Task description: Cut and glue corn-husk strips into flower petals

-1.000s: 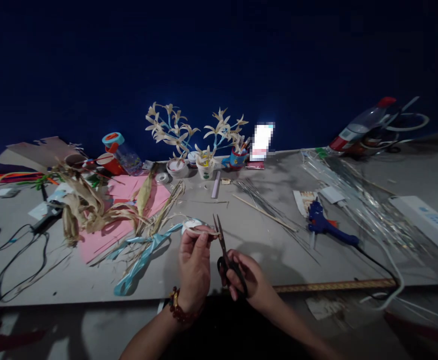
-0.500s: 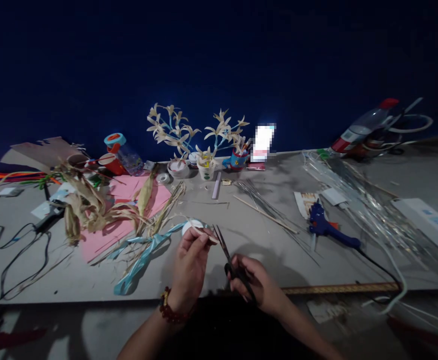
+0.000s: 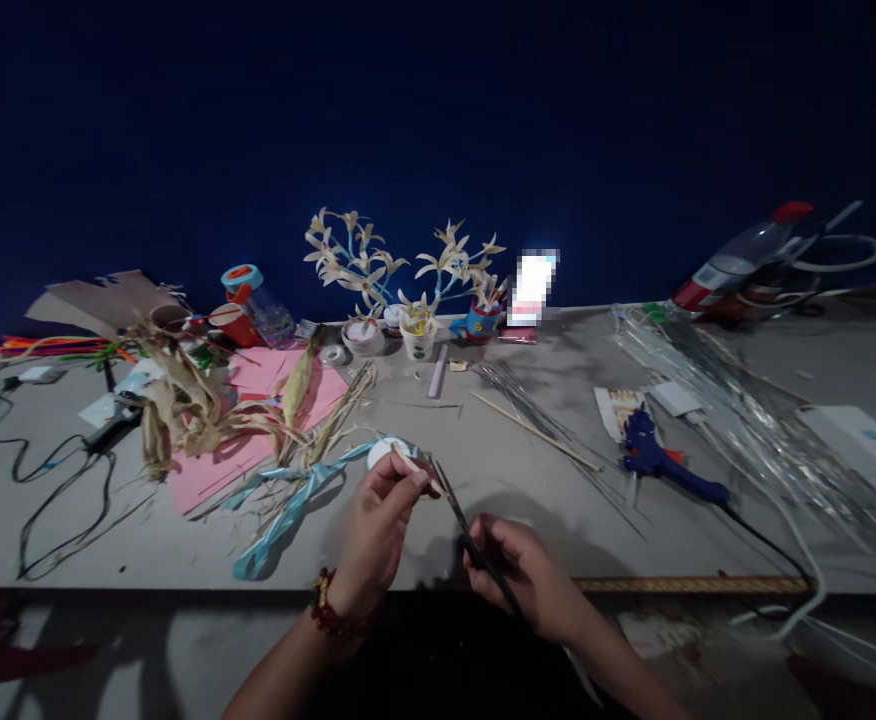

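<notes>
My left hand point(image 3: 379, 525) pinches a thin pale strip of corn husk point(image 3: 408, 461) between thumb and fingers. In my right hand point(image 3: 524, 568) is a pair of black-handled scissors point(image 3: 454, 508), fingers around the handles. Its narrow blades point up and away, slightly apart, right at the strip's near end; whether they touch it I cannot tell. Just beyond my left hand lies a round white roll point(image 3: 382, 452), partly hidden by the fingers. From it a light blue ribbon point(image 3: 265, 550) trails left over the table.
Dried corn husks point(image 3: 190, 400) lie over pink paper point(image 3: 198, 480) at left, near black cables point(image 3: 29, 530). Husk flowers point(image 3: 359, 255) stand in a white cup point(image 3: 418, 340) at the back. Wires point(image 3: 520, 405), a blue glue gun point(image 3: 659, 465) and a bottle point(image 3: 738, 260) are at right.
The scissors' blades have come up against the husk strip's near end. The strip now sits more upright in my left fingers. The whole view has shifted slightly, with table things appearing further right.
</notes>
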The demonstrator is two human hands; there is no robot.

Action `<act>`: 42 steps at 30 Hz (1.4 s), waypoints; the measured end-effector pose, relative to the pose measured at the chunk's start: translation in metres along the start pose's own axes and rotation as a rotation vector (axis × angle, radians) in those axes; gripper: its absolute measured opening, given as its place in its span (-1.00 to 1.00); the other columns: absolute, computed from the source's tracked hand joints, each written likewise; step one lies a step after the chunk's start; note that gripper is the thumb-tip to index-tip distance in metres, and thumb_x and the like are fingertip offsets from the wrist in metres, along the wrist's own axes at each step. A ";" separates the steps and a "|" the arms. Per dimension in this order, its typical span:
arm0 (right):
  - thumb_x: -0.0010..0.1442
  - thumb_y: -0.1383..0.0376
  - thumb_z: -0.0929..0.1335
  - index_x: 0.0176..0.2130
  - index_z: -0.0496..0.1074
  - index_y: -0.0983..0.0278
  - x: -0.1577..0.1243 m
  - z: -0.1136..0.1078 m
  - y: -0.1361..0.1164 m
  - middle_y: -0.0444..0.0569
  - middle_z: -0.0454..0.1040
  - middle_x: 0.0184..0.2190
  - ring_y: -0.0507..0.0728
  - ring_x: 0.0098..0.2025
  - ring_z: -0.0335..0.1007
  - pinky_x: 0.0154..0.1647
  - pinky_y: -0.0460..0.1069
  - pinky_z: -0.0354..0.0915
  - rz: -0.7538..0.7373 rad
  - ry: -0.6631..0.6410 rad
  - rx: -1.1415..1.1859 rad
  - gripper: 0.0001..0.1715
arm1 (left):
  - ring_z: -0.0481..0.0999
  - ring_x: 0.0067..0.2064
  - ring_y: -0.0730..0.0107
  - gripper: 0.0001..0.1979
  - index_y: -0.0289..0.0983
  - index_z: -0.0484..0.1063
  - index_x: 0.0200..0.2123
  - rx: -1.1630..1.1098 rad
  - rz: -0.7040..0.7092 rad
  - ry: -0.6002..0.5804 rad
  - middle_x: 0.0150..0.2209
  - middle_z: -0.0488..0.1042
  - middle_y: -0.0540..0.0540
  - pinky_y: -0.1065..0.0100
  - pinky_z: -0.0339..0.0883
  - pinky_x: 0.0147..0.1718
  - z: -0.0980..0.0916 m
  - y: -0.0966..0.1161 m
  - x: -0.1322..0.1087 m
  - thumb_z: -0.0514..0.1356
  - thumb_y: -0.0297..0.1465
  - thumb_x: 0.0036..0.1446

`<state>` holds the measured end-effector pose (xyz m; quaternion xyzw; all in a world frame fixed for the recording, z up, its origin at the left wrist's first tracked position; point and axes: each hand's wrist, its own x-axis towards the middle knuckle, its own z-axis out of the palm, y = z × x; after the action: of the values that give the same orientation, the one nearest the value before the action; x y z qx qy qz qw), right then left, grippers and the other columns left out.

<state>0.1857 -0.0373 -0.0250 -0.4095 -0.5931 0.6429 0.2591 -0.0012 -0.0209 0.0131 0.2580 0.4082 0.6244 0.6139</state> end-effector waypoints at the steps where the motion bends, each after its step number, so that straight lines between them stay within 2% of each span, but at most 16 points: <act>1: 0.11 -0.11 0.42 -0.35 0.28 0.23 0.000 0.000 0.000 -0.15 0.32 -0.45 0.03 -0.44 0.17 -0.40 -0.08 0.19 -0.001 -0.001 -0.007 -0.50 | 0.45 -0.35 0.46 -0.81 -0.29 0.43 -0.48 0.008 0.005 0.000 -0.46 0.48 0.01 0.41 0.31 -0.24 0.001 0.000 0.000 0.40 -0.42 0.03; 6: 0.07 -0.14 0.43 -0.37 0.26 0.23 -0.001 -0.001 -0.005 -0.15 0.32 -0.46 0.03 -0.45 0.14 -0.43 -0.08 0.17 0.008 0.000 -0.033 -0.47 | 0.45 -0.36 0.48 -0.82 -0.28 0.44 -0.48 0.017 0.019 -0.008 -0.45 0.50 0.02 0.43 0.31 -0.24 0.003 0.001 -0.001 0.39 -0.43 0.04; 14: 0.07 0.01 0.46 -0.39 0.24 0.22 0.000 -0.003 -0.007 -0.17 0.33 -0.47 0.02 -0.46 0.13 -0.43 -0.09 0.14 0.042 0.002 -0.024 -0.56 | 0.44 -0.36 0.48 -0.81 -0.27 0.44 -0.48 0.056 0.037 0.015 -0.46 0.49 0.04 0.43 0.30 -0.24 0.002 0.001 -0.002 0.41 -0.42 0.02; 25: 0.00 -0.08 0.51 -0.45 0.22 0.22 0.003 -0.005 -0.006 -0.22 0.26 -0.53 0.01 -0.49 0.05 -0.48 -0.10 0.06 0.021 0.021 -0.056 -0.45 | 0.44 -0.36 0.47 -0.83 -0.27 0.45 -0.48 0.076 0.040 0.009 -0.45 0.48 0.03 0.42 0.29 -0.24 0.001 0.000 -0.001 0.40 -0.42 0.04; 30: 0.00 -0.09 0.51 -0.50 0.20 0.22 0.004 -0.006 -0.005 -0.26 0.16 -0.58 0.00 -0.51 0.03 -0.50 -0.10 0.03 -0.018 0.080 -0.100 -0.43 | 0.43 -0.36 0.48 -0.81 -0.27 0.44 -0.48 0.068 0.037 0.014 -0.46 0.48 0.03 0.43 0.29 -0.24 0.002 0.001 -0.001 0.40 -0.42 0.03; 33: 0.02 -0.06 0.51 -0.42 0.29 0.22 0.004 -0.004 -0.001 -0.21 0.31 -0.53 0.02 -0.49 0.19 -0.45 -0.09 0.18 -0.002 0.121 0.004 -0.50 | 0.44 -0.36 0.47 -0.82 -0.27 0.44 -0.47 0.067 0.035 0.011 -0.44 0.48 0.02 0.41 0.30 -0.23 0.001 0.000 -0.002 0.39 -0.42 0.05; 36: -0.01 0.01 0.56 -0.25 0.39 0.21 0.007 0.002 0.001 -0.08 0.51 -0.35 0.11 -0.35 0.41 -0.31 -0.04 0.36 -0.044 0.211 0.190 -0.52 | 0.44 -0.35 0.47 -0.82 -0.27 0.43 -0.46 0.055 0.034 0.017 -0.41 0.49 0.01 0.41 0.31 -0.23 0.003 0.000 -0.005 0.38 -0.42 0.06; 39: 0.00 0.09 0.57 -0.16 0.42 0.19 0.015 0.010 -0.003 -0.03 0.55 -0.23 0.11 -0.33 0.43 -0.29 -0.03 0.39 -0.152 0.327 0.304 -0.53 | 0.44 -0.33 0.45 -0.83 -0.28 0.43 -0.45 0.063 0.026 0.002 -0.39 0.49 -0.01 0.40 0.32 -0.21 0.004 -0.002 -0.008 0.38 -0.41 0.07; 42: 0.02 0.15 0.56 -0.16 0.41 0.17 0.025 0.018 -0.011 -0.06 0.53 -0.23 0.08 -0.39 0.38 -0.33 -0.03 0.36 -0.208 0.397 0.359 -0.57 | 0.43 -0.31 0.43 -0.84 -0.27 0.44 -0.44 0.071 0.034 -0.001 -0.38 0.48 -0.02 0.38 0.32 -0.19 0.004 -0.005 -0.010 0.38 -0.40 0.07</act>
<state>0.1559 -0.0248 -0.0206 -0.4120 -0.4461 0.6148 0.5032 0.0064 -0.0303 0.0131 0.2869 0.4253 0.6198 0.5938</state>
